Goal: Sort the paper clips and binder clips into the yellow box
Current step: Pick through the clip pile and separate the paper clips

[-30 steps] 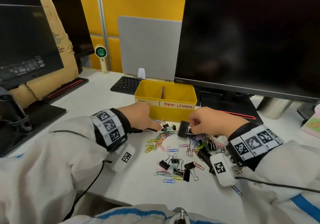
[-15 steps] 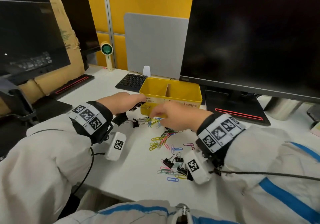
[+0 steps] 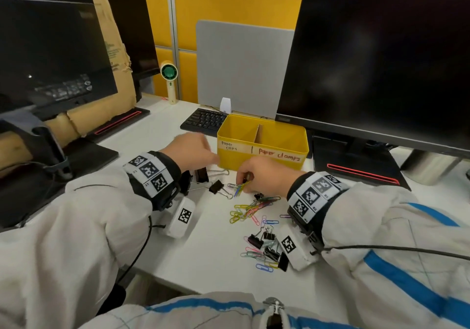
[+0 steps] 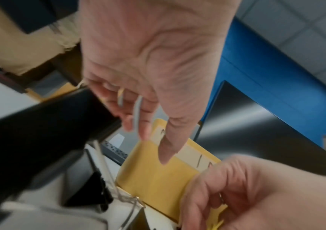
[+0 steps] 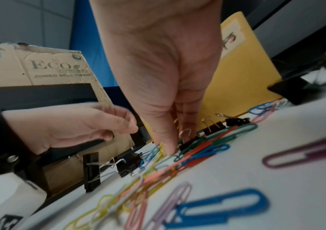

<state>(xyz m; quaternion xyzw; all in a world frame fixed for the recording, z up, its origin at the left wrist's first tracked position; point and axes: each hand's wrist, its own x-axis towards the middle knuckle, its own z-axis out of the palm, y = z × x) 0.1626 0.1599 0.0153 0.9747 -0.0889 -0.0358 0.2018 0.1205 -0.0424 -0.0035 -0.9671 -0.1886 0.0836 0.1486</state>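
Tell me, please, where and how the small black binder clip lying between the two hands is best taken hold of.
Probably take the binder clip by its black body, pinched across the two sloping sides from above. The body stands proud of the desk, while the wire handles lie low, pointing toward the right hand, which pinches paper clips.

Yellow box (image 3: 262, 159) labels: "Paper clips", "Paper clamps". Cardboard box (image 5: 40, 70): "ECO", "JUMBO ROLL".
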